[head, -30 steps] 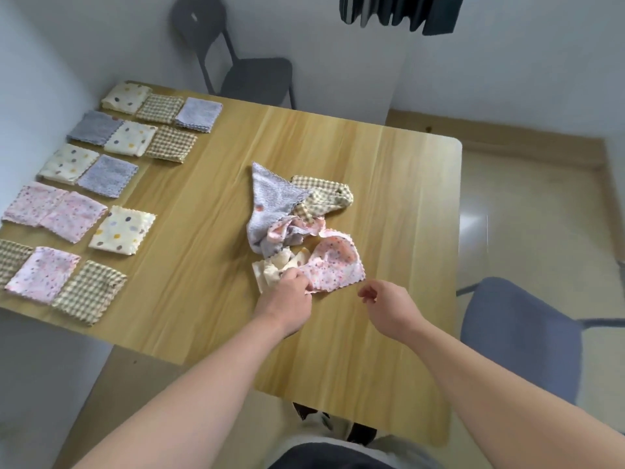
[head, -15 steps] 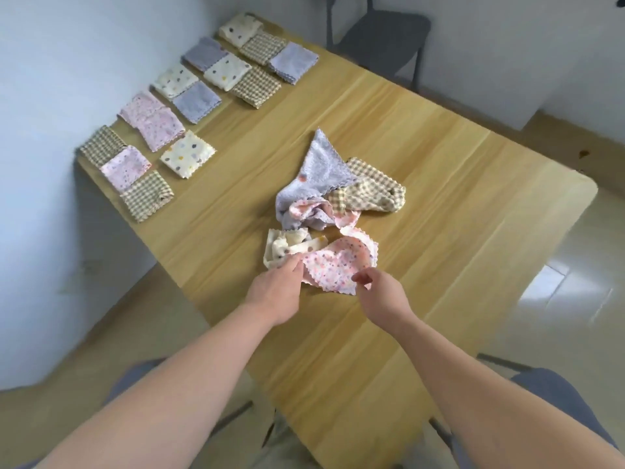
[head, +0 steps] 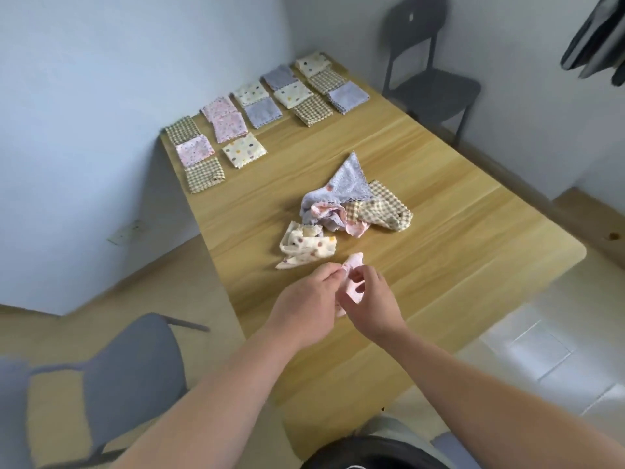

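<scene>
Wooden table [head: 439, 272] before you carries folded cloths [head: 244, 149] at its far left corner, a loose heap [head: 351, 198] mid-table and a cream dotted cloth [head: 304, 247] nearer you. Your left grip [head: 306, 308] and right grip [head: 373, 301] both pinch the pink cloth [head: 354, 265] between them, over the table's near part.

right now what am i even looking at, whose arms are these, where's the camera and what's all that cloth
There is no machine here: these are a person's two bare arms, seen from a camera worn on their head, looking forward and down. The left hand and the right hand both pinch a small pink cloth over a wooden table. Beyond them lies a crumpled cream spotted cloth, then a loose heap of lilac, pink and checked cloths. At the far left corner, folded squares lie in rows. A grey chair stands behind the table, a second chair at the person's left.
</scene>
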`<state>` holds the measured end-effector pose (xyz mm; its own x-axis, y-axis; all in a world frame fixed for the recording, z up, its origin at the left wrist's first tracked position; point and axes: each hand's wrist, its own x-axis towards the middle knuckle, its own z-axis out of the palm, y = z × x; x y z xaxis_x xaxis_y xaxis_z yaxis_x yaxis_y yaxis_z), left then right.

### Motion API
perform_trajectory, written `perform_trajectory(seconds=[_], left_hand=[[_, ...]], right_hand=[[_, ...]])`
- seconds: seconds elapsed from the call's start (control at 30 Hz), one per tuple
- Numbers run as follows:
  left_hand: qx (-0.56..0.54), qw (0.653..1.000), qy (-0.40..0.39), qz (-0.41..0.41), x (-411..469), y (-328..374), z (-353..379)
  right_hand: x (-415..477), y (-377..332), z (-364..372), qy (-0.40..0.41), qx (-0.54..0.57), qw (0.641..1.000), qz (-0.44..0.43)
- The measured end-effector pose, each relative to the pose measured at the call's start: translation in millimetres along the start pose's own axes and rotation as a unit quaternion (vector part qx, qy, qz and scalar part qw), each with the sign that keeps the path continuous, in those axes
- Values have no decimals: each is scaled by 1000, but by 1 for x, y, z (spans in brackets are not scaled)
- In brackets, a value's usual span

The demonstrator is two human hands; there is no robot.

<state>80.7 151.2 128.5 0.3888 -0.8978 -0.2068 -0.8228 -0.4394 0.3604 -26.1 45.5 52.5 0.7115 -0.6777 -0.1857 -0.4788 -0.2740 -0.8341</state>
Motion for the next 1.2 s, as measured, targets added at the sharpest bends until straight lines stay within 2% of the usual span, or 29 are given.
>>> perform_trajectory(seconds=[0.13,0.27,0.37,0.53,0.63,0.77,0.9,1.03,1.2], left_hand=[[-9,999,50,4,-38,22,5],[-16,995,102,-3,-69,34,10],[-42,985,166,-30,-87,42,21],[-53,968,228,-91,-91,46,40],[-90,953,252,-139,-78,37,56],[-191,909,302,-217,-44,13,102],[-285,871,319,-244,-12,-10,169],[-225,885,329,-241,5,-20,221],[-195,844,428,-258,-5,13,223]], right_hand=[[-43,-7,-4,8,28,998,-49],[-74,-12,-11,23,10,999,-30],[-83,-14,-25,31,-15,999,-9],[-66,-13,-46,16,-40,998,-35],[-40,-6,-42,-16,-51,996,-68],[10,32,-25,-62,-71,987,-131],[49,87,-9,-82,-86,975,-189],[61,127,-6,-77,-92,953,-279],[41,134,-41,-51,-65,941,-328]])
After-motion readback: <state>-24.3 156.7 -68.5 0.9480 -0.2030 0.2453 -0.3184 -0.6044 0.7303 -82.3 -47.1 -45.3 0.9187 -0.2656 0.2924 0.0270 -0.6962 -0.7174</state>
